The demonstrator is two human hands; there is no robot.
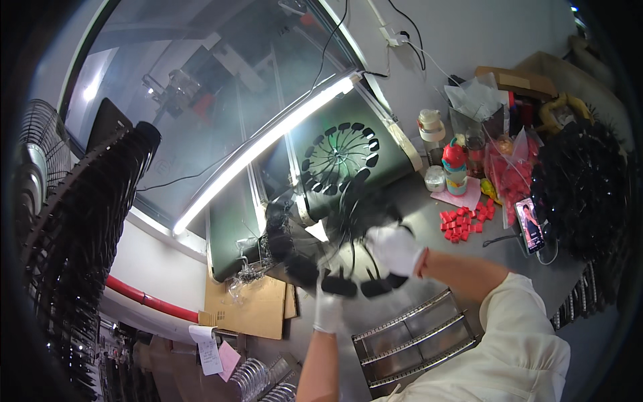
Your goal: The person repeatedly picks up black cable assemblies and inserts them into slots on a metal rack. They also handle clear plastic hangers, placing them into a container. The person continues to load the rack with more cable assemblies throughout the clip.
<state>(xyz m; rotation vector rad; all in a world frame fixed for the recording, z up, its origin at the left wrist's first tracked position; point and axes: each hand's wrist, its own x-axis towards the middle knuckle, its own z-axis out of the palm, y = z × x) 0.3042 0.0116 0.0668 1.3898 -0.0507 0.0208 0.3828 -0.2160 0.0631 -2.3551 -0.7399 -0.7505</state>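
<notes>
Both my hands wear white gloves. Between them is a blurred black spoked moulding with pads along its rim. My left hand is closed at its near edge, the fingers partly hidden behind a black pad. At the right side my right hand is closed on it, the fingertips smeared by motion. Just beyond lie more dark mouldings, hard to tell apart from the held one. A similar round moulding with thin spokes and black pads rests flat on the green conveyor belt.
A lit tube lamp slants over the belt. Red small pieces, a red-topped bottle and a phone are at right, beside a black heap. Stacked black parts stand left; a metal rack is near me.
</notes>
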